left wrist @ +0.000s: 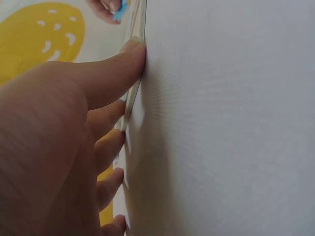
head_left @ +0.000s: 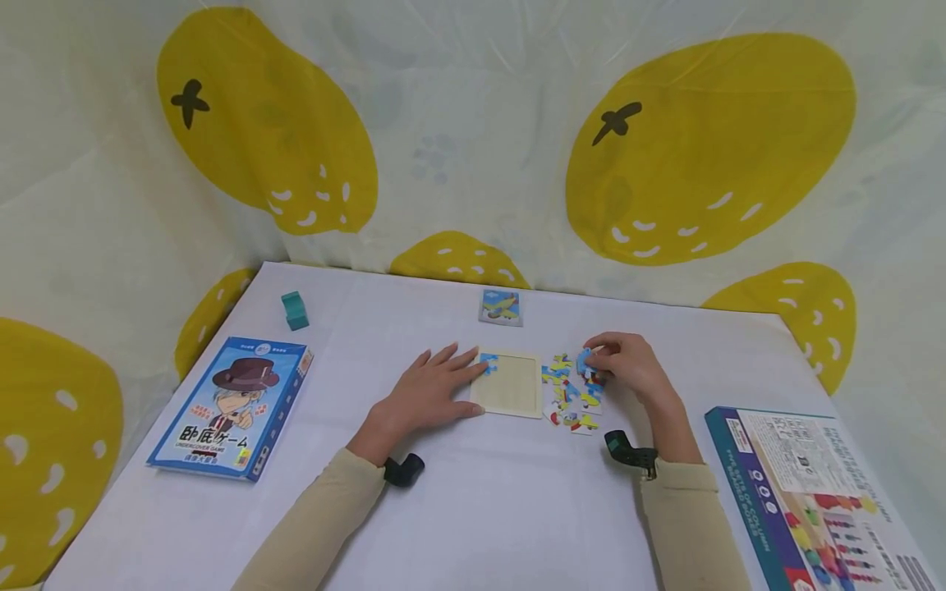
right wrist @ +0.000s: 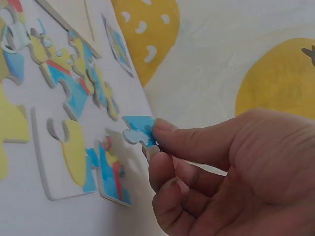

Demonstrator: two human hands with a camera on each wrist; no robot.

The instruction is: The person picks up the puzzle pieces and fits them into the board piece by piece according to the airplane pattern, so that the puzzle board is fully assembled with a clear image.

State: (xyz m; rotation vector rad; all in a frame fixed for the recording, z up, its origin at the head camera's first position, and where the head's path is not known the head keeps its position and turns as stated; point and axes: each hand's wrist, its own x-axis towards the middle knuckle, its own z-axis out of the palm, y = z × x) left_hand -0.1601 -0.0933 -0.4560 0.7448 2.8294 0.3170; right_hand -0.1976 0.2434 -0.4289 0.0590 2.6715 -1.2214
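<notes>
R hand (head_left: 628,361) pinches blue puzzle pc (right wrist: 142,123); L hand (head_left: 434,390), spread wide, touches wood tray (head_left: 513,394). Only head view shows blue game box (head_left: 229,410) on tabletop (head_left: 517,517).

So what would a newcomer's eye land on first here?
Probably the huge yellow fruit prints on the backdrop behind the table. Next comes the grip of the right hand on a blue jigsaw piece, by loose pieces right of the wooden puzzle tray.
</notes>
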